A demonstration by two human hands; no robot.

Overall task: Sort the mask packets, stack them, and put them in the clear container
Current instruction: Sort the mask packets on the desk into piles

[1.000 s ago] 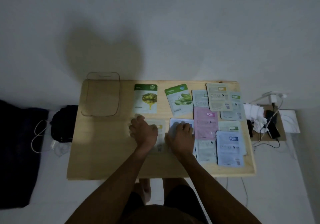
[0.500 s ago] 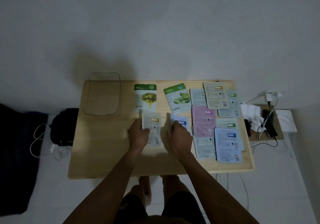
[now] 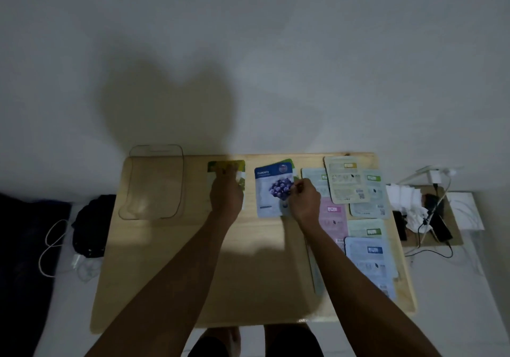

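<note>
Item: sorting of mask packets on a wooden table (image 3: 171,268), in progress.

- Left hand (image 3: 226,194): lying palm-down on a green-and-yellow packet (image 3: 237,165), fingers spread flat, apparently squaring it onto its own pile.
- Right hand (image 3: 303,200): fingertips pinching the near edge of a blue blueberry packet (image 3: 271,188), which is lying face-up over a green packet (image 3: 288,162) whose corner is peeking out beyond it. Likely being placed face-up so its kind reads at a glance.
- Unsorted packets (image 3: 346,180): overlapping to the right of the right hand, backs up, among them a pink packet (image 3: 332,218).
- Clear container (image 3: 154,182): standing to the left of the left hand, apparently awaiting the stacks; nothing is showing inside.
</note>
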